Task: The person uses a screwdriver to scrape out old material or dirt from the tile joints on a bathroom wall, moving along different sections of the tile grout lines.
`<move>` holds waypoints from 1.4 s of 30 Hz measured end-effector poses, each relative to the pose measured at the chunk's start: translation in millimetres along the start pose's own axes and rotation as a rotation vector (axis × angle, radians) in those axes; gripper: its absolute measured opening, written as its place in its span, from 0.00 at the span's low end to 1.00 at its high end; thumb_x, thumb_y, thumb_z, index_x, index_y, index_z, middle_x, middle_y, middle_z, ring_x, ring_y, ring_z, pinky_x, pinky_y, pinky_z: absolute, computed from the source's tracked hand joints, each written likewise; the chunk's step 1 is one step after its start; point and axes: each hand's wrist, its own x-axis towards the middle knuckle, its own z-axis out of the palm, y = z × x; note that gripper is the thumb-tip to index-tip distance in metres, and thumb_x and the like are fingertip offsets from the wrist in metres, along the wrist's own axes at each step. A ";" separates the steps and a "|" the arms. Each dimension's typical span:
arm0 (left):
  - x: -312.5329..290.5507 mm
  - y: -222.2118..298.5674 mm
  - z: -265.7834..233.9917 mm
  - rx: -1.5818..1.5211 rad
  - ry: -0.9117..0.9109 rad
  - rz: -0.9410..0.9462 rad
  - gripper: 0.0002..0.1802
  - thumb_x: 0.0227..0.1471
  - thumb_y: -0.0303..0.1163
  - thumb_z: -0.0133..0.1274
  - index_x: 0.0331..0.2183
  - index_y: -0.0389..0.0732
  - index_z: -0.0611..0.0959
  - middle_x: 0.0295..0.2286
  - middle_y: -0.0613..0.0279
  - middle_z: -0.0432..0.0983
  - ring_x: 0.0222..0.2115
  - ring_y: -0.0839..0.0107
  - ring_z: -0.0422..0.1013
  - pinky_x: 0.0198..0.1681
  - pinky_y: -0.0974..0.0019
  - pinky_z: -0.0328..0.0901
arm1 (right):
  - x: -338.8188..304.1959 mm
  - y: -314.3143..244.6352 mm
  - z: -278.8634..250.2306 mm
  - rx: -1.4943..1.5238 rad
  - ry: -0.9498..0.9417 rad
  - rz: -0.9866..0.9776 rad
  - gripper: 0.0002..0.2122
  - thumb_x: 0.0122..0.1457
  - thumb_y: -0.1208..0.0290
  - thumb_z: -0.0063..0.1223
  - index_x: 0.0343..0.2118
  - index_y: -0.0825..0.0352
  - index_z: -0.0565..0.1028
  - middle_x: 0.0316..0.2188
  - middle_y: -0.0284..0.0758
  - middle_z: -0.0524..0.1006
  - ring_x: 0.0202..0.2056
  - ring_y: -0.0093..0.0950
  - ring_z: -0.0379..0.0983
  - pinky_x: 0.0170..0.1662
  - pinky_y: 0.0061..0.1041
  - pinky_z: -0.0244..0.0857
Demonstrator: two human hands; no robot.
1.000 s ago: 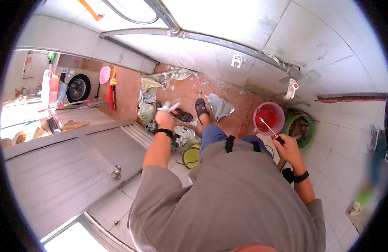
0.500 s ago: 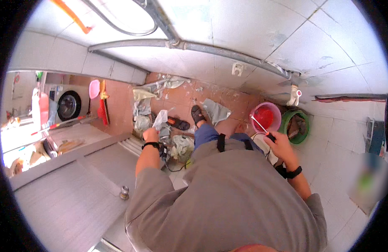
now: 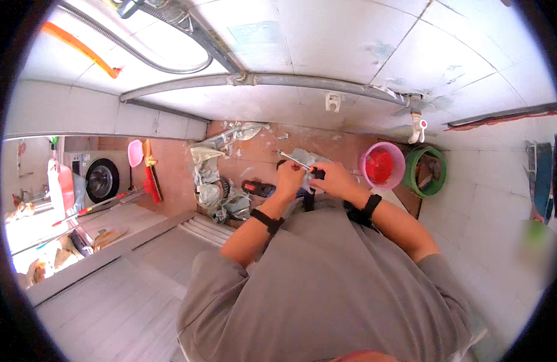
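Observation:
My two hands are close together in front of my waist. My right hand (image 3: 337, 180) is closed around the black handle of a screwdriver (image 3: 296, 161). Its thin metal shaft points up and left, past my left fingers. My left hand (image 3: 290, 178) is closed beside the shaft, and a thin white sheet (image 3: 307, 183) shows between the hands; whether it is plastic or tissue I cannot tell. Left of my hands, a black sandal (image 3: 258, 188) lies on the floor by crumpled grey-white plastic sheeting (image 3: 210, 194). My legs are mostly hidden beneath my hands.
A pink bucket with a red basin (image 3: 380, 167) inside and a green tub (image 3: 424, 172) stand right against the wall. Above them is a tap (image 3: 418, 130) on a grey pipe (image 3: 314, 81). A grey door (image 3: 131, 271) is at left, with a washing machine (image 3: 101, 181) and broom (image 3: 152, 183) beyond.
My left hand has moved right from above the plastic sheeting, carrying the white sheet. My right hand has come left with the screwdriver from near the pink bucket. The hands now meet.

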 end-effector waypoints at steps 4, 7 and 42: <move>-7.3 0.1 1.5 -0.894 -0.282 -0.531 0.02 0.50 0.22 0.51 0.29 0.33 0.77 0.24 0.59 0.75 0.24 0.68 0.74 0.27 0.70 0.68 | 8.0 11.6 5.3 -0.015 -0.038 0.122 0.13 0.51 0.68 0.58 0.37 0.71 0.76 0.25 0.44 0.77 0.25 0.34 0.73 0.30 0.31 0.65; -16.6 31.1 -5.3 -1.095 -0.356 -0.576 0.08 0.50 0.21 0.51 0.35 0.30 0.74 0.31 0.54 0.75 0.29 0.67 0.74 0.32 0.68 0.69 | 9.9 38.1 13.6 -0.040 0.057 0.072 0.13 0.51 0.65 0.56 0.37 0.68 0.76 0.28 0.47 0.77 0.32 0.42 0.75 0.35 0.37 0.66; -62.8 7.2 -24.7 -0.088 -0.254 -0.061 0.33 0.47 0.19 0.57 0.54 0.35 0.64 0.53 0.46 0.61 0.47 0.65 0.68 0.44 0.63 0.70 | 21.6 19.6 -9.5 -0.054 -0.311 -0.117 0.12 0.51 0.66 0.54 0.33 0.69 0.74 0.26 0.49 0.75 0.29 0.46 0.72 0.33 0.38 0.64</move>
